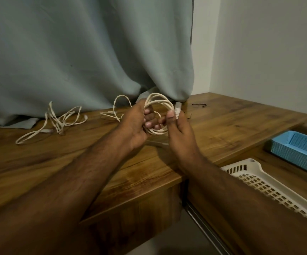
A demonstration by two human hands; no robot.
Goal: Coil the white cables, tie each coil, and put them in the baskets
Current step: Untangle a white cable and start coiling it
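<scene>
1. The step in hand is the coiling of one white cable: the coil [158, 115] is held up between both hands, above the wooden table [231, 122].
2. The left hand [136, 126] has its fingers curled through and around the loops, gripping the bundle on its left side.
3. The right hand [178, 129] pinches the cable's free end, a pale plug [178, 109], between thumb and fingers, just right of the coil.
4. My judgement: winding is almost done, since only the plug end stands free of the loops; the coil is not yet tied.
5. The next move likely calls for a tie. Thin dark strands [198, 105] lie on the table just beyond the right hand; they may be ties, but I cannot tell.
6. Untouched work waits left of the left hand: a loose cable [115, 111] close by, and a tangled cable [60, 120] farther left.
7. The white basket [248, 167] sits below and right of the right hand, the blue basket [296, 144] farther right.
</scene>
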